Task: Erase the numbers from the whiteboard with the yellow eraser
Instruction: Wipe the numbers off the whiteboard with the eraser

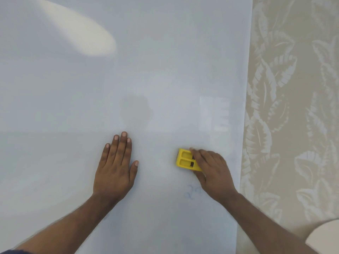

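The whiteboard (128, 79) fills most of the view. My right hand (212, 173) grips the yellow eraser (185, 160) and presses it flat against the board at the lower right. Faint blue number marks (191, 192) show on the board just below the eraser, partly hidden by my right wrist. My left hand (117, 165) lies flat on the board with the fingers spread, to the left of the eraser and apart from it.
The board's right edge (244, 143) meets a beige wall with a pale leaf pattern (293, 107). A pale rounded object (324, 235) shows at the bottom right corner. A bright glare patch (82, 33) sits on the board's upper left.
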{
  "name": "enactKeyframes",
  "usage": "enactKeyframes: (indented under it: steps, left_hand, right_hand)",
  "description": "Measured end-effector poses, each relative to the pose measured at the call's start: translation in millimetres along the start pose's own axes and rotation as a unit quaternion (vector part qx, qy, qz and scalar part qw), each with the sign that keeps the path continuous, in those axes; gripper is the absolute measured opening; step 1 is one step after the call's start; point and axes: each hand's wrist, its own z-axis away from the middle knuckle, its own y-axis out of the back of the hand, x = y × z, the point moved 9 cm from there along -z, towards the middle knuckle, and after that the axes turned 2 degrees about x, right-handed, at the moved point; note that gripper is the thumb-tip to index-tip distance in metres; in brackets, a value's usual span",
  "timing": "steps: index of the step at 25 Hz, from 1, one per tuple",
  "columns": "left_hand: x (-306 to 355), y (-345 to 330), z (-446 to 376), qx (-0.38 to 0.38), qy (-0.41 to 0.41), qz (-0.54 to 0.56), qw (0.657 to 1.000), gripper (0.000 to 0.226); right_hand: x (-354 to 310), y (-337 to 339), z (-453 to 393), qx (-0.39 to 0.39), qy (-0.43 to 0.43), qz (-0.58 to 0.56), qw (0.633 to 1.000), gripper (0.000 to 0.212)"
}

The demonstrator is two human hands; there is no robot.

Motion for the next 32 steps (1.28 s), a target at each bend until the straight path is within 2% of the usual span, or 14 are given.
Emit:
enactKeyframes:
  steps: [5,7,11,15,19,22,28,32]
  left_hand:
    - [5.5,-5.1,12.3,-0.006,0.014,-0.001,1.0,0.067]
    - [8.3,-5.9,16.5,-0.003,0.016,0.004,1.0,0.067]
    - [11.2,-6.4,23.3,-0.003,0.011,0.008,1.0,0.067]
    - [11.0,-7.6,29.6,-0.011,-0.012,0.008,1.0,0.068]
    - [13.4,-9.7,37.1,-0.015,-0.01,0.002,1.0,0.068]
    - [14.9,-10.5,40.0,-0.014,-0.006,-0.002,1.0,0.067]
    - [16.1,-12.3,43.3,-0.017,-0.009,-0.001,1.0,0.068]
    - [15.7,-12.8,47.2,-0.021,-0.021,0.001,1.0,0.068]
  right_hand:
    - [24.9,9.3,-23.7,0.057,-0.107,-0.032,0.992,0.058]
    - [9.2,2.3,-14.4,0.054,-0.094,-0.038,0.993,0.057]
    - [-30.6,-19.9,29.7,-0.003,-0.034,-0.052,0.998,0.056]
    - [-19.4,-19.1,60.5,-0.057,0.014,-0.014,0.998,0.056]
    - [26.8,2.1,36.8,-0.016,-0.078,-0.019,0.997,0.058]
    - [21.8,3.6,22.6,0.023,-0.117,-0.028,0.993,0.059]
    - [-46.1,-34.9,68.0,-0.017,-0.028,-0.052,0.998,0.062]
    - [-47.2,-48.9,117.5,-0.087,0.052,-0.013,0.995,0.061]
